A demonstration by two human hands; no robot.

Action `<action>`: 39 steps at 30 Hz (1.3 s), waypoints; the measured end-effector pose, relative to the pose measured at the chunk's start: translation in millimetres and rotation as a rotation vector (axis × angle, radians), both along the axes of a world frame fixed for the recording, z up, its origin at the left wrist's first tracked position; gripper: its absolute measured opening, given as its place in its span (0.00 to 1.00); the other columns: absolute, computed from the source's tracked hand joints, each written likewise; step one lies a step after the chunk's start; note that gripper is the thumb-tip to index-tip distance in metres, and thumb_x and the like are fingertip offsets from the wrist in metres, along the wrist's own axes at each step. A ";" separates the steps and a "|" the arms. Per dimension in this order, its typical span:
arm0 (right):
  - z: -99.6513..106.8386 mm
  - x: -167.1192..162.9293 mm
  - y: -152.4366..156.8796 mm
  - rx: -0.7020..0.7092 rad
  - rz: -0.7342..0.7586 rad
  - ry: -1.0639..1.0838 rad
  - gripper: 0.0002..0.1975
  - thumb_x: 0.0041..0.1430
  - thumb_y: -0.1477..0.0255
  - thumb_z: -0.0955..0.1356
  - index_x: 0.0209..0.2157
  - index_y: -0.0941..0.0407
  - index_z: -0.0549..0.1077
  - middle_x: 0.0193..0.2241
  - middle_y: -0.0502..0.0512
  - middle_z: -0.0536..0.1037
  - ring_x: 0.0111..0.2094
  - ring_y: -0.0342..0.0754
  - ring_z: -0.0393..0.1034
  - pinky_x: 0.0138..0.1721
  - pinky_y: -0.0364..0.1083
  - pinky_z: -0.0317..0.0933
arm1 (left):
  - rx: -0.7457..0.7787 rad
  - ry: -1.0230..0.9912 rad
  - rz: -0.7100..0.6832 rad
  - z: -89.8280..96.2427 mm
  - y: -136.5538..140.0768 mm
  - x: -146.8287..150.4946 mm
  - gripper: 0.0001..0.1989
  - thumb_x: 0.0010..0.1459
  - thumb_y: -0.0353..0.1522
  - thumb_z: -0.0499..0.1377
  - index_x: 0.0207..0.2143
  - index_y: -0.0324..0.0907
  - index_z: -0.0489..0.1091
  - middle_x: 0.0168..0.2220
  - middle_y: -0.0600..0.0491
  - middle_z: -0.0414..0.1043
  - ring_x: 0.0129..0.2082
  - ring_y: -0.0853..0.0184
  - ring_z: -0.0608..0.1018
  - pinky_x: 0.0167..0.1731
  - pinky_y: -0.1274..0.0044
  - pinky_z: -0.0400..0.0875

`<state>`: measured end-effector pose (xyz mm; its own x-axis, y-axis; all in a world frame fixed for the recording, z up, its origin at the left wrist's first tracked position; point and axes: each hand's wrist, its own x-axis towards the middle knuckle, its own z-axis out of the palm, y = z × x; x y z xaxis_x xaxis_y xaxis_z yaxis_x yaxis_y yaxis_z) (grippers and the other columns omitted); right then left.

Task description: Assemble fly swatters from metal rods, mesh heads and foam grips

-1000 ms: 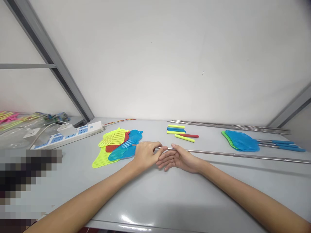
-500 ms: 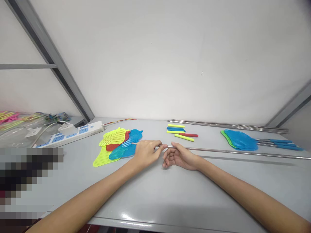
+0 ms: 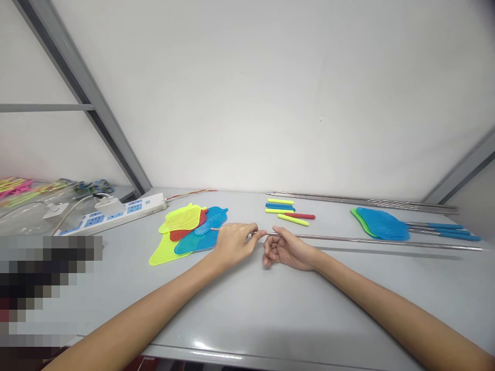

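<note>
the left hand (image 3: 235, 245) is closed around a thin metal rod (image 3: 358, 240), thumb and forefinger meeting at the side that faces the other hand. the right hand (image 3: 291, 251) is palm up just beside it, its thumb raised at the rod and its other fingers curled loosely below; whether it truly pinches the rod or only props it, i cannot tell. a short tip of the rod pokes out to the left of the left hand, over a pile of mesh swatter heads (image 3: 185, 219), while the long part runs past the right hand and off to its right. a shadow under that stretch suggests it is clear of the table (image 3: 247, 314).

beyond the right hand lie short coloured tubes (image 3: 281, 205); further out to its right are blue swatters (image 3: 381, 224), with spare rods (image 3: 367, 202) behind them. a power strip (image 3: 133, 208) sits beyond the left hand, well to its left.

for good handling, the left hand would do best with a firm, unhurried pinch close to the short tip, where small turns are easiest to control. the right thumb and fingers should make a loose cradle, so the long side neither droops nor swings into the swatter handles (image 3: 450, 231) near it. both wrists are best level, with no sideways force that might bend the rod.
</note>
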<state>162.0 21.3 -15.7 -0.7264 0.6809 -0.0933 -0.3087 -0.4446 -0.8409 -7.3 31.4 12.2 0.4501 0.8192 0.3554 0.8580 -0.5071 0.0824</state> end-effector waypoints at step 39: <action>-4.1 -2.0 1.7 -0.015 -0.039 0.016 0.22 0.56 0.60 0.56 0.27 0.63 0.70 0.19 0.53 0.67 0.28 0.48 0.67 0.38 0.49 0.56 | -0.258 -0.092 0.032 -7.1 26.0 -11.2 0.21 0.50 0.49 0.46 0.23 0.41 0.62 0.21 0.54 0.67 0.23 0.67 0.69 0.20 0.79 0.53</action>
